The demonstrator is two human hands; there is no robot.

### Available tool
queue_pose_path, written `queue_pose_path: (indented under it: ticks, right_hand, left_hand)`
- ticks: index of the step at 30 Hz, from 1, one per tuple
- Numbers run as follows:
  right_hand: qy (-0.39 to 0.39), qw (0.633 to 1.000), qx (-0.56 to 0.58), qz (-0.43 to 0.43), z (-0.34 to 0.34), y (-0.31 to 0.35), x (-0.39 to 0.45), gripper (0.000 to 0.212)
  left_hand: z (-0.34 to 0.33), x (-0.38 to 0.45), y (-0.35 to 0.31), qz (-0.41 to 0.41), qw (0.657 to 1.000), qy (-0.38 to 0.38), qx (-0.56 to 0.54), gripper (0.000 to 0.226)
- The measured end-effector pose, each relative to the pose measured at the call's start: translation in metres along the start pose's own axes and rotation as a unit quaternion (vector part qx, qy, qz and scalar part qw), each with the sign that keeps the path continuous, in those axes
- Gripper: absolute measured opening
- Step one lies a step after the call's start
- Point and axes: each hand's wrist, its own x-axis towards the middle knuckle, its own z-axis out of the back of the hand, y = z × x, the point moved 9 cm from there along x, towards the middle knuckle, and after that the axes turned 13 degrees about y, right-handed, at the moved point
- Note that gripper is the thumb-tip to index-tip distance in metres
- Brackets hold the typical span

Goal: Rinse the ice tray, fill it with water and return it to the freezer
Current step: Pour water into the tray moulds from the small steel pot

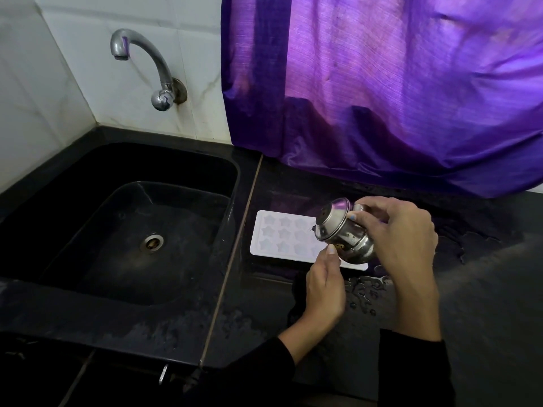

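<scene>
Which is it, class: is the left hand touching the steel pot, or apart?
Touching. In the head view, the left hand's thumb tip presses the steel pot's lower side.

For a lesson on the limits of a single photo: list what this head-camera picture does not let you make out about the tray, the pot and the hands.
- Ice tray, head view: its right end is hidden behind the steel pot and the right hand.
- Water level in the star moulds: too pale to tell.
- Whether water leaves the pot's spout: too small to see.
- Left hand: its fingers are curled out of sight; only the thumb touches the pot.
- Freezer: out of frame.
</scene>
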Motion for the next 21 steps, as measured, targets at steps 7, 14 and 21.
queue_pose_path:
  ticks: [7,14,21]
  right_hand:
    - [-0.025,0.999,0.036,0.003,0.008,0.000,-0.002,0.017]
    - [-0.013,0.999,0.043,0.013,0.000,0.008,0.001,0.014]
    - [0.022,0.999,0.014,0.026,-0.014,0.020,0.006,0.011]
  left_hand:
    - [0.001,-0.004,-0.012,-0.024,1.000,0.005,0.013,0.027]
    - [0.011,-0.005,-0.016,-0.032,0.999,-0.026,0.031,0.027]
    - [0.022,-0.004,-0.009,-0.018,0.999,-0.046,0.007,0.028]
